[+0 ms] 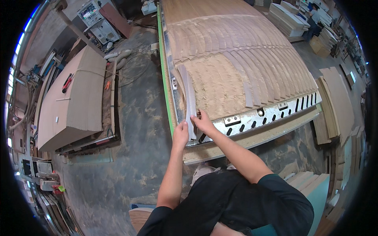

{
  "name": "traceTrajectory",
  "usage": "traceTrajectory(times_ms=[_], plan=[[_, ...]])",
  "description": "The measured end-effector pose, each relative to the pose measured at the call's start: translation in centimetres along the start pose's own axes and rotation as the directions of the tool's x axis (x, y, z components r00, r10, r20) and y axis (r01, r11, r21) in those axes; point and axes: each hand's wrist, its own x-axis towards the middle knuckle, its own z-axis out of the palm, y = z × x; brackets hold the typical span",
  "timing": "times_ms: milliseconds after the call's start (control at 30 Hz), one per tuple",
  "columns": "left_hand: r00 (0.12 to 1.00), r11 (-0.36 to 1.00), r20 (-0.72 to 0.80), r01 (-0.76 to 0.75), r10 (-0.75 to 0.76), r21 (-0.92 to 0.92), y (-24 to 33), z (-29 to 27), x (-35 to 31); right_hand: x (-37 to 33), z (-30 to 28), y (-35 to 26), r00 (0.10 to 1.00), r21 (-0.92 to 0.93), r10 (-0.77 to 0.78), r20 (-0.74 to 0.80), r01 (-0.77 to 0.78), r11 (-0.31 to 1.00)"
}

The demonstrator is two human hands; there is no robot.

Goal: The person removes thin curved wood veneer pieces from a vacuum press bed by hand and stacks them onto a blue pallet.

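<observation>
A large machine table [252,118] fills the upper middle of a dusty woodworking shop, its bed carrying rows of curved cut strips [252,51] and a patch thick with sawdust [216,84], its near metal edge slotted with dark oblong holes. At 9 o'clock a stack of brown boards [71,98] lies on the grey concrete floor [138,129], red-handled pliers [67,82] resting on top; at 11 o'clock stands a white control cabinet [98,21], and at 1 o'clock piles of pale panels [289,17] rise beside a distant person [314,15]. More offcuts lean at 3 o'clock. The long curved strip [188,94] is thin, greyish-brown and gently bowed, lying along the table's left edge just left of centre, its near end at the corner. The left hand [181,133], arm stretched up from 6 o'clock, pinches that near end from the left side with fingers together. The right hand [203,122], forearm angled in from 5 o'clock, grips the same end from the right, fingers curled over it.
</observation>
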Motion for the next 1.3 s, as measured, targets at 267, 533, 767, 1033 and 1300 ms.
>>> traceTrajectory(times_ms=[267,533,767,1033,1300], plan=[[0.972,0.896,0.235,0.112,-0.009,-0.429,-0.4,0.2,4.7,3.0,2.5,1.0,0.989,-0.077,0.123,0.080,-0.117,0.990],[0.944,0.917,0.322,0.184,-0.065,-0.353,0.3,-0.1,3.4,1.6,2.1,-1.5,0.969,0.109,0.208,0.136,-0.223,0.969],[0.959,0.950,0.276,0.148,-0.069,-0.276,0.4,-1.2,4.0,1.4,2.3,-1.0,0.989,0.009,0.103,0.109,-0.104,0.995],[0.978,0.984,0.209,0.031,0.006,-0.173,2.8,-2.0,4.3,3.1,3.0,1.2,0.999,0.150,-0.020,0.040,0.014,0.989],[0.988,0.966,0.068,-0.148,0.136,0.212,6.5,-0.6,2.4,3.1,1.5,1.4,0.998,0.019,0.064,-0.024,-0.063,0.998]])
